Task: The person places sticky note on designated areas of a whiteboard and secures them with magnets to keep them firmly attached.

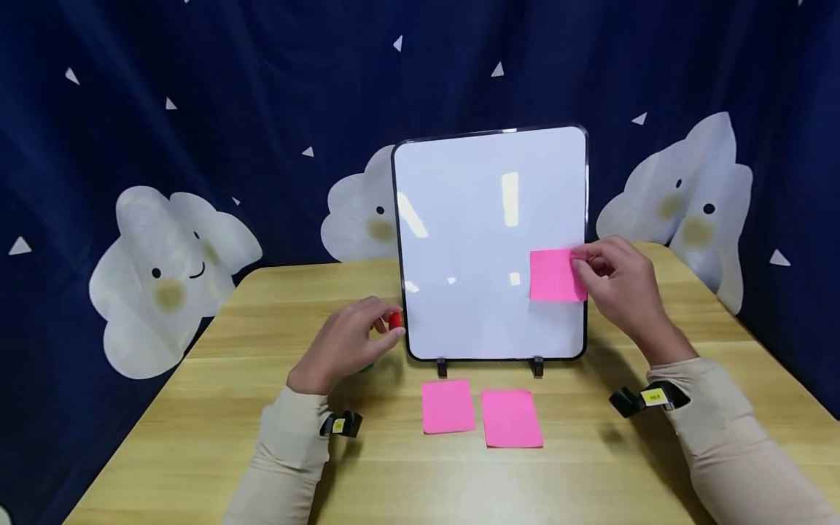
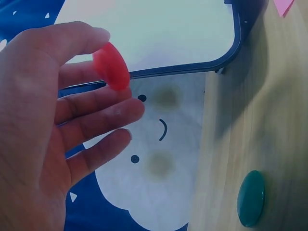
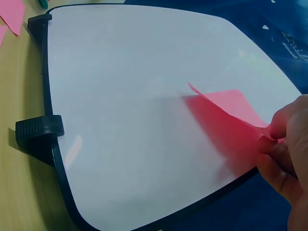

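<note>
The right hand (image 1: 620,284) pinches the right edge of a pink paper square (image 1: 554,275) in front of the lower right of a whiteboard (image 1: 485,219). In the right wrist view the paper (image 3: 226,125) is bent, its far edge standing off the board surface (image 3: 120,96). At the board's lower left, the left hand (image 1: 351,339) holds a red round magnet (image 1: 395,321). The left wrist view shows that magnet (image 2: 111,66) between thumb and index finger, with the other fingers spread apart.
Two pink squares (image 1: 448,406) (image 1: 512,418) lie on the wooden table (image 1: 407,481) before the board. Black feet (image 1: 538,367) support the board. A green magnet (image 2: 251,198) lies on the table near the left hand. Behind hangs a dark blue curtain (image 1: 262,87) with clouds.
</note>
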`<state>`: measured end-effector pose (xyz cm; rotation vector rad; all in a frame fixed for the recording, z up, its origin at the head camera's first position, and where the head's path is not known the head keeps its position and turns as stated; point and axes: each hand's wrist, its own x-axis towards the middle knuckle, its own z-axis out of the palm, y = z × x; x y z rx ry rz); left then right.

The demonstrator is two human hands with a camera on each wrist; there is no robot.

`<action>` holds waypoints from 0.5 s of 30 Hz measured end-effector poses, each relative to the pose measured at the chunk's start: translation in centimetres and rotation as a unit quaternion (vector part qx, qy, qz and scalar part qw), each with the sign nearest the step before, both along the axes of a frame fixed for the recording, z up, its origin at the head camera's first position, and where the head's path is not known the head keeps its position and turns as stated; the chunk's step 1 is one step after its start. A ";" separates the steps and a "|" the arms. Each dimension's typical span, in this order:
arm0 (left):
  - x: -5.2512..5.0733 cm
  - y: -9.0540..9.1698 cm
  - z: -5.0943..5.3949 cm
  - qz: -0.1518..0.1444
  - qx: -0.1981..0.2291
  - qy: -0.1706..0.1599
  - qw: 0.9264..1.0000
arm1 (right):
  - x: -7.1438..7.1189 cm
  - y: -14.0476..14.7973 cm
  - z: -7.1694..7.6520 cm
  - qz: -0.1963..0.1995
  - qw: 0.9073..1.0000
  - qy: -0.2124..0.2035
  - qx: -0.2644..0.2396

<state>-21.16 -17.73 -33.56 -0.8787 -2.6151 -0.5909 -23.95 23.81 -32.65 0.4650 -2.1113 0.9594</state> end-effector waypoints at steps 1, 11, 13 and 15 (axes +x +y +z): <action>-0.1 0.0 0.0 0.000 0.002 0.004 1.000 | -0.1 0.0 0.0 0.000 1.000 0.003 -0.004; -0.3 1.1 0.0 -0.011 0.012 0.029 0.999 | -1.0 -0.1 0.1 -0.008 1.000 0.027 0.003; -0.4 1.5 0.0 -0.017 0.013 0.032 0.999 | -1.1 0.0 0.3 -0.012 0.999 0.036 0.010; -0.5 1.8 0.2 -0.023 0.016 0.038 0.999 | -1.2 0.1 0.6 -0.016 0.998 0.050 0.015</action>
